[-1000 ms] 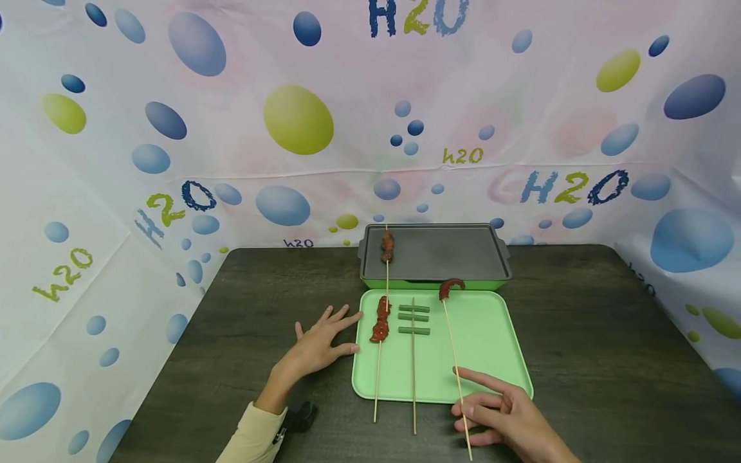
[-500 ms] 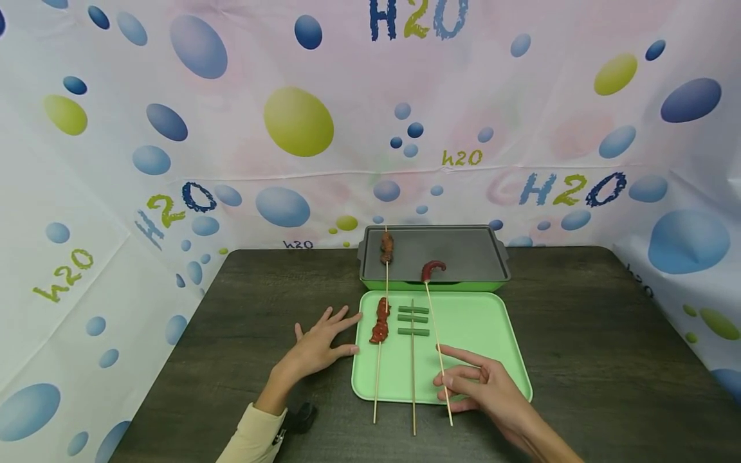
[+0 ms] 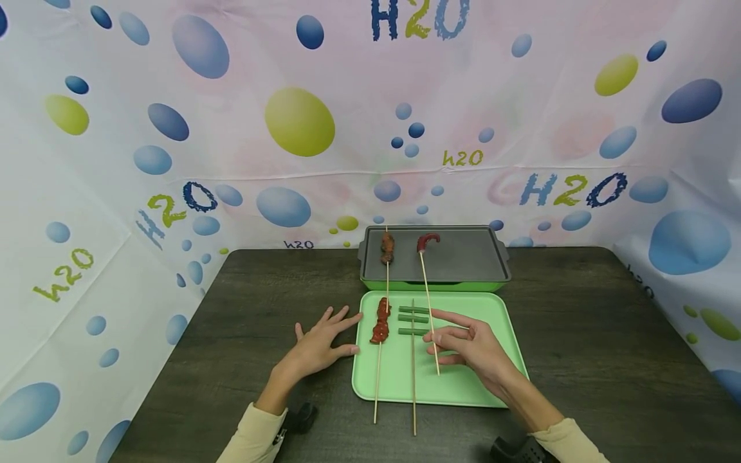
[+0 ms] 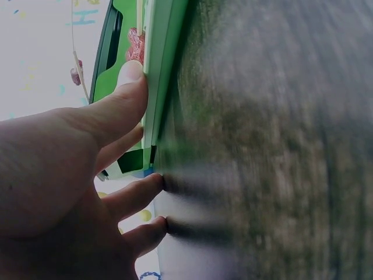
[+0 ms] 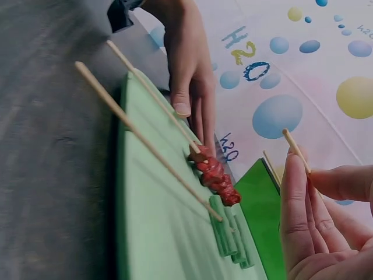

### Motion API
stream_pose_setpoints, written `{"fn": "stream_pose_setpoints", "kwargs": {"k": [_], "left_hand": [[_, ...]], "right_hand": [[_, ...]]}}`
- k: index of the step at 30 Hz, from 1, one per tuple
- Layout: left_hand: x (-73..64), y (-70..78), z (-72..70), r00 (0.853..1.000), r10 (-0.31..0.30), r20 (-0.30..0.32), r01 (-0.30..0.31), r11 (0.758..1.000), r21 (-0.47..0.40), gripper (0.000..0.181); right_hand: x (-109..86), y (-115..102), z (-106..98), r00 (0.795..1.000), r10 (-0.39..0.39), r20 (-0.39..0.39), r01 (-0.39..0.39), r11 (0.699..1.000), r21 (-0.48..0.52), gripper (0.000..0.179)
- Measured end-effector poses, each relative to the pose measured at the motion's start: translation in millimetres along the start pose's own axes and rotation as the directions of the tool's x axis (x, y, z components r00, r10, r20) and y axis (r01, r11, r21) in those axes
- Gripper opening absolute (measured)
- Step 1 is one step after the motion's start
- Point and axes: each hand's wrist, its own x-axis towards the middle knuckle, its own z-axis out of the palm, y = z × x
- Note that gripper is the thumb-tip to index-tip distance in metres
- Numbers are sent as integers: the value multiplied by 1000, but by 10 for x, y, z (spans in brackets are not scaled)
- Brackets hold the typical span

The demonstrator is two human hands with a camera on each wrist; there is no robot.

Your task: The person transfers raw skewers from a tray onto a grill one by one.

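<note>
My right hand (image 3: 471, 347) pinches the lower part of a wooden skewer (image 3: 425, 276) between thumb and fingers; its stick end also shows in the right wrist view. On its tip a curled dark red piece (image 3: 427, 240), like a tentacle, stands over the grey griddle plate (image 3: 469, 254). Whether it touches the plate I cannot tell. My left hand (image 3: 318, 344) lies with spread fingers at the left rim of the light green tray (image 3: 492, 315). On that tray lie a red meat skewer (image 3: 379, 325) and a skewer of green bean-like pieces (image 3: 413, 331), partly behind the right fingers.
A brown meat skewer (image 3: 387, 247) lies at the griddle's left, its stick reaching over the tray. The griddle has a green base (image 3: 486, 286) and stands behind the tray. Around them is a dark wooden table (image 3: 596, 334), with a patterned sheet (image 3: 486, 96) behind.
My right hand has carried the curled-piece skewer forward and leftward, from over the tray to over the griddle plate. The left hand and the other skewers have stayed put.
</note>
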Motion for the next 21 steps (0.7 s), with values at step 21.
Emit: {"fn": "stream_pose_setpoints", "kwargs": {"k": [21], "left_hand": [[12,-13,5,1000,-5,8,4,1000,9,69]], "right_hand": [[584,-28,29,1000,14,-8,-13,997,79,58]]}}
